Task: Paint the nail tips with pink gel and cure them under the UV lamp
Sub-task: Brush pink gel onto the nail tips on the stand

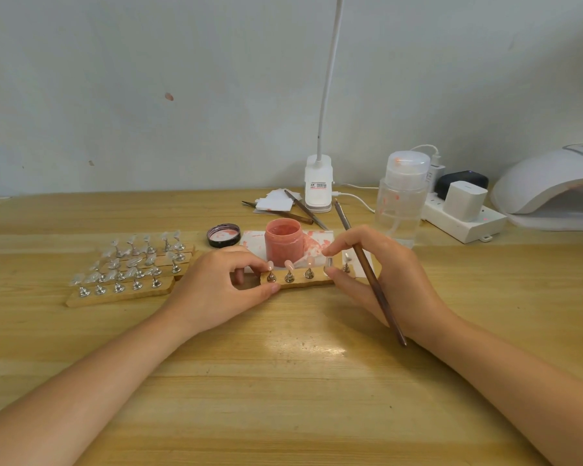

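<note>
— Five small metal pegs stand in a row on the wooden strip (298,283) near the middle of the desk (283,381); three of them carry glossy pink nail tips (288,265), and a fourth tip looks clear.

— And what is the desk like?

— Pale wood, smooth, with a shiny patch. Toward its left edge lie more wooden strips (128,290) with silver pegs and clear tips.

— Any containers?

— An open round jar (284,243) of pink gel stands just behind the strip, on stained white paper (317,242). Its black lid (224,235) lies upturned to the left, smeared pink inside. A clear plastic bottle (401,200) with some clear liquid stands further right.

— The lamp?

— White, domed, smooth: the UV lamp (549,183) sits at the far right edge, beside a white power strip (461,223).

— And the hands?

— The left hand (216,290) pinches the strip's left end, thumb in front and fingers curled behind. The right hand (384,280) pinches the clear tip between thumb and forefinger, with a thin brown brush (371,277) tucked slantwise through its fingers.
</note>
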